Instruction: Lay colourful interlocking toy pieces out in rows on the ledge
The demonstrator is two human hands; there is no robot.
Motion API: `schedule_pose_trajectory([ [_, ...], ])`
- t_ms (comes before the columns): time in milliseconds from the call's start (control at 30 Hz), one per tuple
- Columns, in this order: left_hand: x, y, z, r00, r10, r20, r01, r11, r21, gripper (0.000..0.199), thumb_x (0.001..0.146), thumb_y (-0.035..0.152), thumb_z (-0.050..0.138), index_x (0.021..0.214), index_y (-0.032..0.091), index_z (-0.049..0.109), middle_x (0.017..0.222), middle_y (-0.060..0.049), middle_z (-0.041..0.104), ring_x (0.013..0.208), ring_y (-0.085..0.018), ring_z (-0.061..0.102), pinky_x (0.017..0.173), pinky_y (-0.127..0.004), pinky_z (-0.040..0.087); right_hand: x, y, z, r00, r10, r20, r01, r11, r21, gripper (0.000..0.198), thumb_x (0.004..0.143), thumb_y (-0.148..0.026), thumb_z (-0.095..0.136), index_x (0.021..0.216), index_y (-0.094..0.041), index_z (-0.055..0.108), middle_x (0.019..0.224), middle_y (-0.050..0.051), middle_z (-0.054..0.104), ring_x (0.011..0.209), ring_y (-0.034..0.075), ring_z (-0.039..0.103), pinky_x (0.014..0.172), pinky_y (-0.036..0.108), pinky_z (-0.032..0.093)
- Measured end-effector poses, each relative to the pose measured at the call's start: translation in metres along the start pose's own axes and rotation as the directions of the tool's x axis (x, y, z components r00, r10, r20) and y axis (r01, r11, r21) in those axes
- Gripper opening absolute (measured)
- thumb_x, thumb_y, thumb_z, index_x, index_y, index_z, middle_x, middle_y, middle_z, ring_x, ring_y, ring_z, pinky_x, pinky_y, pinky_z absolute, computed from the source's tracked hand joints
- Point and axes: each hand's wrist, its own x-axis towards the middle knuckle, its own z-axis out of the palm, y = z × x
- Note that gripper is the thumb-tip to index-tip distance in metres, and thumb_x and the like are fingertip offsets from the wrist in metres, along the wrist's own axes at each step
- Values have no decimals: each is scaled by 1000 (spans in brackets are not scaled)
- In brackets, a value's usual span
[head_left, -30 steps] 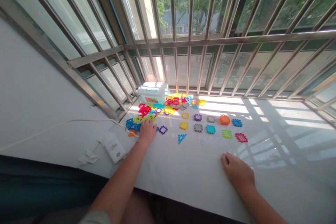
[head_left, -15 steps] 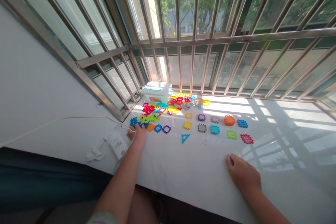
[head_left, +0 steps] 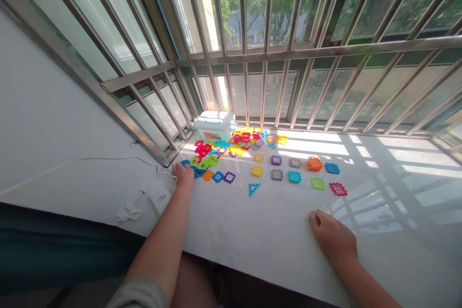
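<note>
My left hand (head_left: 183, 174) is at the left end of a heap of plastic interlocking tiles, its fingers bent against the blue tiles (head_left: 199, 172); their tips are partly hidden. Right of it lie an orange tile (head_left: 208, 175), a small blue tile (head_left: 218, 176) and a purple frame tile (head_left: 229, 177). My right hand (head_left: 332, 234) rests on the white surface in a loose fist, with nothing visible in it. Beyond it lie a red tile (head_left: 338, 189) and a green tile (head_left: 317, 183), part of two rows of separate tiles. A blue triangle (head_left: 253, 189) lies in front of the rows.
A pale lidded box (head_left: 214, 125) stands behind the heap, in the corner by the barred window. Several yellow tiles (head_left: 237, 150) lie among the heap. A white cable (head_left: 108, 158), a white packet (head_left: 159, 196) and crumpled tissue (head_left: 129, 212) are on the left.
My left hand has moved a little left and away from me, along the blue tiles. My right hand stays in its place. The view has shifted slightly.
</note>
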Motion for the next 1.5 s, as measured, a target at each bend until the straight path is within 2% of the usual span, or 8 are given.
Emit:
schedule_pose_trajectory([
  [233, 41, -4, -7, 983, 71, 171, -75, 997, 18, 38, 91, 31, 68, 124, 13, 71, 136, -23, 70, 137, -36, 60, 115, -44, 45, 0, 0, 1, 1000, 0, -19, 0, 1000, 0, 48, 112, -47, 33, 89, -24, 68, 98, 7, 78, 80, 21, 70, 62, 34, 22],
  [500, 49, -20, -20, 969, 48, 241, -47, 999, -12, 39, 81, 44, 84, 107, 18, 71, 116, -14, 78, 113, -32, 71, 102, -41, 52, -1, 0, 1, 1000, -2, -29, 2, 1000, 5, 47, 112, -47, 34, 89, -24, 68, 99, 6, 78, 80, 20, 70, 62, 34, 22],
  [800, 36, -21, -20, 987, -80, 140, 88, 995, -54, 50, 70, 42, 89, 107, 17, 66, 115, -20, 76, 116, -39, 69, 100, -47, 53, -1, -1, 1, 999, -16, -46, 16, 1000, 11, 46, 111, -46, 35, 88, -24, 68, 99, 7, 78, 78, 20, 68, 62, 34, 21],
  [1000, 18, -12, -31, 1000, -11, -13, 8, 988, -153, 46, 76, 38, 82, 114, 17, 66, 118, -14, 72, 124, -34, 64, 110, -47, 50, -1, 1, 3, 998, -15, -59, 15, 1000, 9, 46, 112, -46, 35, 87, -24, 67, 95, 6, 78, 75, 19, 67, 61, 33, 19],
  [1167, -24, 11, -37, 973, 164, -164, -204, 941, -269, 41, 81, 38, 81, 114, 18, 67, 117, -12, 68, 121, -30, 62, 112, -45, 50, -1, 1, 3, 997, -20, -72, 20, 1000, 4, 45, 111, -46, 37, 85, -23, 66, 93, 6, 77, 74, 18, 66, 61, 34, 18],
  [1267, -74, 37, -34, 927, 345, -146, -375, 845, -381, 41, 82, 38, 83, 115, 21, 66, 119, -10, 67, 113, -28, 66, 101, -43, 57, -1, 0, 3, 997, -17, -80, 16, 1000, -13, 44, 111, -45, 38, 85, -23, 67, 92, 6, 77, 73, 18, 66, 61, 34, 17],
  [1367, -143, 67, -29, 789, 610, -70, -552, 653, -519, 36, 85, 36, 83, 114, 23, 65, 115, -8, 69, 110, -27, 68, 97, -42, 59, -1, -1, 4, 995, -15, -96, 13, 1000, -23, 44, 111, -44, 39, 85, -23, 68, 92, 6, 78, 73, 18, 66, 61, 34, 16],
  [1500, -240, 101, -25, 626, 780, -19, -608, 472, -638, 39, 86, 30, 88, 118, 27, 65, 121, -7, 72, 117, -27, 68, 105, -46, 57, -1, 0, 5, 994, -19, -110, 16, 999, -29, 44, 111, -44, 39, 86, -24, 69, 93, 6, 78, 72, 18, 65, 62, 34, 16],
])
